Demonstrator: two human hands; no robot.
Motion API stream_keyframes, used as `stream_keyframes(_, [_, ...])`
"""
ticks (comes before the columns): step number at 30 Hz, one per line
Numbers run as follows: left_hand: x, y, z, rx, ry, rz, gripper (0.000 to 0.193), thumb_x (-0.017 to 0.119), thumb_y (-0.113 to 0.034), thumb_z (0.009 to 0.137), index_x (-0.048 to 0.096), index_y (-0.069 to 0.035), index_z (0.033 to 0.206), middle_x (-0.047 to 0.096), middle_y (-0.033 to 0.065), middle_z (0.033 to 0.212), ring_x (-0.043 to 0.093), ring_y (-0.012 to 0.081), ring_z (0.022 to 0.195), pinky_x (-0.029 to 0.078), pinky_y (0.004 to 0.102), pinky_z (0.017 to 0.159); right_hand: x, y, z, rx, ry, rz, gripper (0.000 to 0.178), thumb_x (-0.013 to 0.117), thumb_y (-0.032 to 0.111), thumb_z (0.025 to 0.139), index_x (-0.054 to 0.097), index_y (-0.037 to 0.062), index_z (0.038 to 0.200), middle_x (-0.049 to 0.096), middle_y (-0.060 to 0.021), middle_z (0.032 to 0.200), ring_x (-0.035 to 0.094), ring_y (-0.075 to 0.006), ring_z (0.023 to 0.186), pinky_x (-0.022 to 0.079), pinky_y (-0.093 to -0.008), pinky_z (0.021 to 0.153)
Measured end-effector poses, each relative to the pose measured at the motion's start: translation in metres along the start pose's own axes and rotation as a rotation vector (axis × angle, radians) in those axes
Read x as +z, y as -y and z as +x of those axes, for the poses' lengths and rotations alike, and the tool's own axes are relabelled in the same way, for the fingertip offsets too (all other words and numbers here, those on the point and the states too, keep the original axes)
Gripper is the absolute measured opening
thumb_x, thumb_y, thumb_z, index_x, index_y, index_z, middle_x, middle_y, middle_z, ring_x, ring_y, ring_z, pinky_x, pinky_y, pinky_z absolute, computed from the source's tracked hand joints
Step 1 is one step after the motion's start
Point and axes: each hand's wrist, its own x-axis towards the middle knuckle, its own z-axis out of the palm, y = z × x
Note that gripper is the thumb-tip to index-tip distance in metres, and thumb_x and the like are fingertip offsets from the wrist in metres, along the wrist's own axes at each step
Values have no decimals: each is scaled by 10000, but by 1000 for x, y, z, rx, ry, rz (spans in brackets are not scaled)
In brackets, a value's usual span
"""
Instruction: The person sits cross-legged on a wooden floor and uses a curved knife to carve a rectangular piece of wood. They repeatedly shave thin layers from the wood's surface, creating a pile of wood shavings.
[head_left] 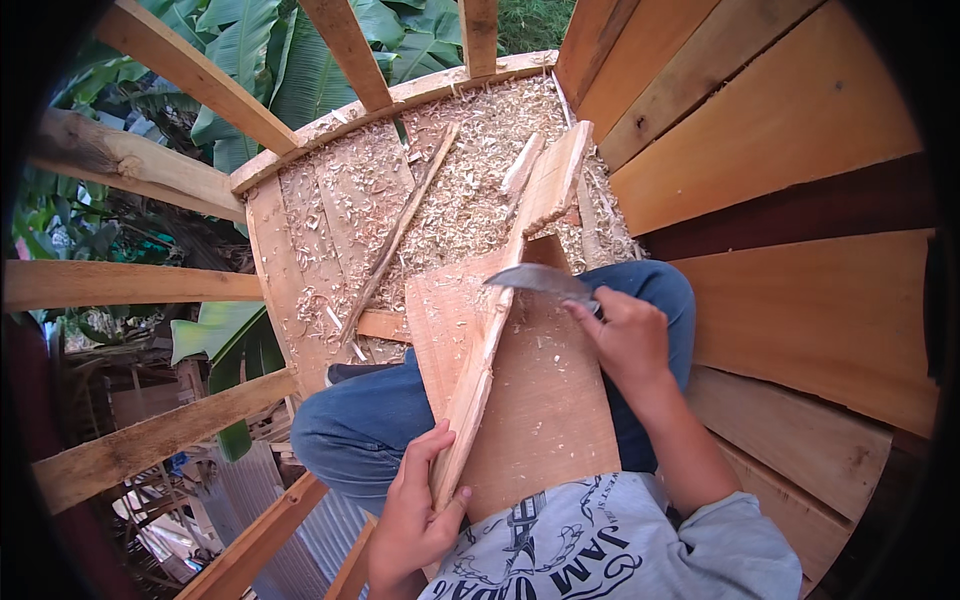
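A long, narrow strip of wood slants away from me across my lap. My left hand is closed round its near end. My right hand grips a knife by its handle. The curved metal blade points left and lies across the strip, at or just above its upper edge. Beneath the strip, a wide pale board rests on my lap between my jeans-clad knees. A rough-edged piece of wood shows at the strip's far end; whether the two are joined I cannot tell.
Shavings cover the plank floor ahead. A thin dark-edged stick lies among them. Wooden rails stand along the left and far sides, with banana leaves beyond. A plank wall rises close on my right.
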Motion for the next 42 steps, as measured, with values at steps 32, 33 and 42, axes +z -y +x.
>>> stream_keyframes(32, [23, -23, 2, -1, -28, 298, 561, 617, 6, 815, 393, -1, 1330, 420, 312, 1397, 462, 468, 1291, 361, 438, 1082, -21, 8, 7, -144, 331, 72, 461, 654, 456, 888, 651, 40, 690, 599, -176, 580, 639, -357, 575, 500, -435, 519])
stream_keyframes(33, [23, -24, 3, 1, -32, 295, 559, 616, 5, 817, 393, -2, 1330, 419, 312, 1399, 461, 470, 1291, 363, 440, 1081, -24, 14, 4, -69, 413, 97, 452, 654, 455, 888, 665, 40, 709, 599, -186, 578, 639, -366, 574, 503, -437, 527])
stream_keyframes(42, [24, -24, 5, 9, -34, 313, 556, 600, 9, 822, 384, 1, 1334, 410, 318, 1400, 452, 489, 1288, 363, 446, 1082, -19, 18, -4, -86, 395, 147, 483, 627, 475, 901, 642, 38, 696, 601, -180, 576, 642, -369, 578, 508, -439, 524])
